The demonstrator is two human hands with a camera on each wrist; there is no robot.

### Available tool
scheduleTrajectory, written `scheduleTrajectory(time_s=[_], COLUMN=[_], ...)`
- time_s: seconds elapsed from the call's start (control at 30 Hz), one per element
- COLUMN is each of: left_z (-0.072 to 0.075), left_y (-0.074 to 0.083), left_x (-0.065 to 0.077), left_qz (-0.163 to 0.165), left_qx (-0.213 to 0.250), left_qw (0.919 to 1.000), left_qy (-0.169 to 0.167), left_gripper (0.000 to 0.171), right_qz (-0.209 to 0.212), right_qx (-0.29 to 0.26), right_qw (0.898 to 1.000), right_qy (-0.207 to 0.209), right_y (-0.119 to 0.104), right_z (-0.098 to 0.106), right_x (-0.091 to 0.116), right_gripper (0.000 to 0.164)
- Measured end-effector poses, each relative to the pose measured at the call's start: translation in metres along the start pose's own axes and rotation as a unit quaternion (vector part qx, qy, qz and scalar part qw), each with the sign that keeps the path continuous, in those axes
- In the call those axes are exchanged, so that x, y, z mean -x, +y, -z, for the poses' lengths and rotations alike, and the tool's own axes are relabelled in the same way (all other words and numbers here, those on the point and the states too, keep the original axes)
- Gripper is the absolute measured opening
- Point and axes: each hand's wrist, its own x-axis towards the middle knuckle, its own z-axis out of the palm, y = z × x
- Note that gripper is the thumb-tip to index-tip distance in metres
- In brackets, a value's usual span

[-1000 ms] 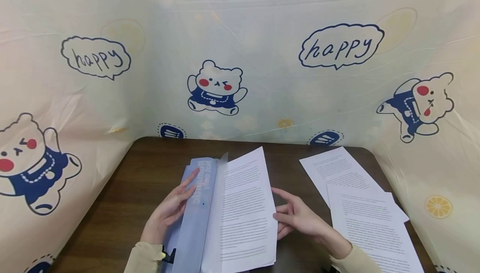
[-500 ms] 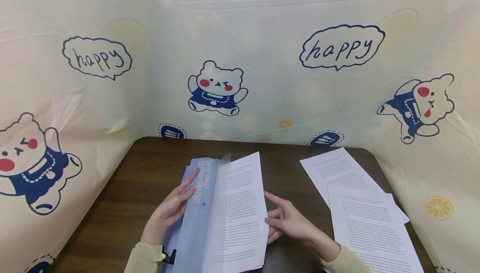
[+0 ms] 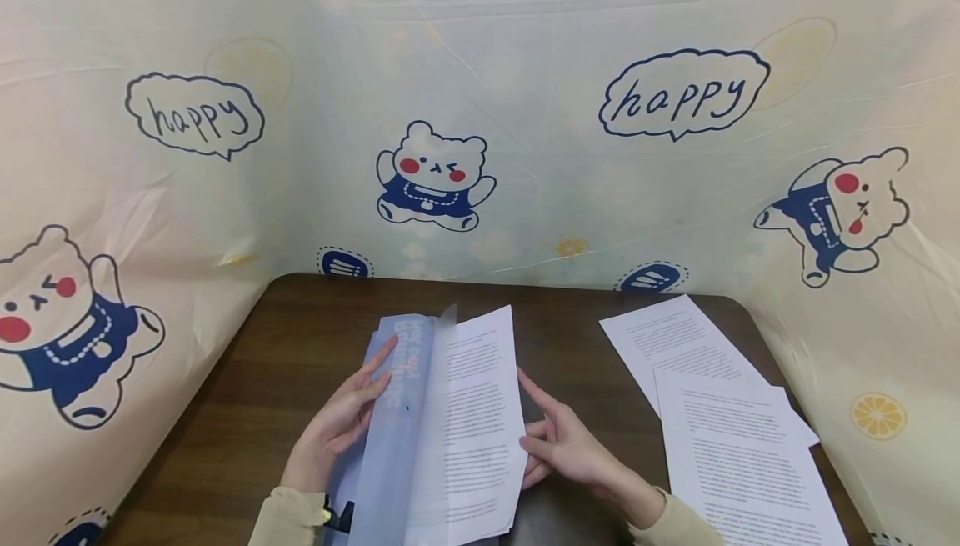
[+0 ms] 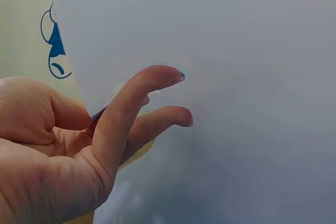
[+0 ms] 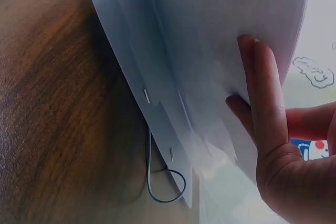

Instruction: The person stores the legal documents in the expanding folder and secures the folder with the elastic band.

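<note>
In the head view a pale blue translucent document folder with white lettering stands opened on the table. My left hand grips its left cover, thumb on the front face; in the left wrist view two curled fingers show against the pale sheet. A stack of printed paper lies partly inside the folder, its left part seen through the clear plastic. My right hand pinches the stack's right edge, thumb in front. In the right wrist view its other fingers lie against the back of the papers.
Several loose printed sheets overlap at the right of the dark wooden table. A thin cord loop hangs from the folder's edge. A cloth printed with bears encloses the table's back and sides.
My right hand has moved left with the paper stack, so more of it sits within the folder. The left hand and the folder have stayed nearly still.
</note>
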Motion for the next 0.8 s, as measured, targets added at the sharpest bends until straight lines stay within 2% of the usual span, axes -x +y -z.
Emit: scheduleTrajectory(time_s=[0.2,0.47,0.8], left_z=[-0.0002,-0.001,-0.0025], left_y=[-0.0003,-0.0001,-0.003], left_x=[-0.0008,-0.0012,-0.0037], left_qz=[0.001,0.006,0.007], left_qx=[-0.01,-0.017,-0.059], left_qw=[0.9999,0.9997,0.9977], left_qy=[0.011,0.017,0.031], left_gripper=[0.07,0.071,0.071], right_qz=[0.001,0.013,0.02], right_qx=[0.019,0.022,0.021], right_qw=[1.0,1.0,1.0], right_qy=[0.013,0.01,0.003], right_y=[0.0006,0.0031,0.003], right_z=[-0.0011,-0.0024,-0.0067], right_x=[0.0011,0.0005,-0.0063], right_gripper=[0.098,0.098,0.097])
